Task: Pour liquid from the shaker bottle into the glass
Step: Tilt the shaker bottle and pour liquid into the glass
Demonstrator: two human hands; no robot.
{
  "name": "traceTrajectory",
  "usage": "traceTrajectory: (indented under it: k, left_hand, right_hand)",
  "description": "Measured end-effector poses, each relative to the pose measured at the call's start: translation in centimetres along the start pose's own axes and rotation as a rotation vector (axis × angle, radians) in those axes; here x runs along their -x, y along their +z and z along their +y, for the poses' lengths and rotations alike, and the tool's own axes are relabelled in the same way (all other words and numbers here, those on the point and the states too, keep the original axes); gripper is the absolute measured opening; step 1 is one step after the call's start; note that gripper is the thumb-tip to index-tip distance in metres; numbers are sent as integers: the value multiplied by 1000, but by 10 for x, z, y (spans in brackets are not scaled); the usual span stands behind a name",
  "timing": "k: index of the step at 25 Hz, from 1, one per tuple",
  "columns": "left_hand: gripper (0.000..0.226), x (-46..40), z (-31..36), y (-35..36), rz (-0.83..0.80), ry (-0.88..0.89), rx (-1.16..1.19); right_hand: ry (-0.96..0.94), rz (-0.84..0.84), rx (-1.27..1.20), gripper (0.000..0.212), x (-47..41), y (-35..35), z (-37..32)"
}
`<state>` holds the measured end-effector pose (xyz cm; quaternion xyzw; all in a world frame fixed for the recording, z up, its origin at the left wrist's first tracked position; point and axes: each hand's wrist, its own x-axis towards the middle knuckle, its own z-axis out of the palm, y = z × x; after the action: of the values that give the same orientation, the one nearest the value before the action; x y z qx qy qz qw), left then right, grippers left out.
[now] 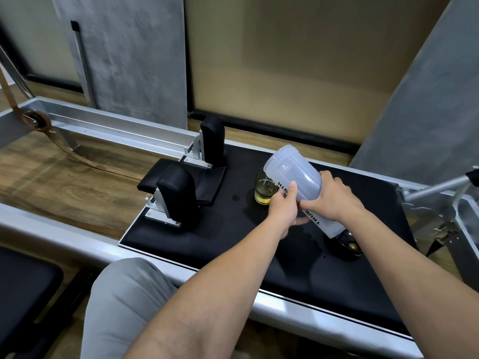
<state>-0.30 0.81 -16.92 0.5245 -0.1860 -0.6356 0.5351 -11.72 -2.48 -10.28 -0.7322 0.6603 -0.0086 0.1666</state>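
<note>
shaker bottle (pixel 298 177) tilted, mouth up-left over glass (pixel 263 191), both hands' fingers (pixel 290 189) wrapped around it

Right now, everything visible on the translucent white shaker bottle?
The translucent white plastic shaker bottle has a threaded open mouth, no lid, and black lettering down its side. It is tilted mouth-down toward the clear glass, above the black padded platform. The left hand and right hand both grip it.
</note>
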Motion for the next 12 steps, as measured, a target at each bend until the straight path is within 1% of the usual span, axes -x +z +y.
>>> traceTrajectory:
  k: [12]
  left_hand:
    - [47,-2,0,1,-7,6,2]
  right_hand:
    - [-1,11,12,87,0,-2,1]
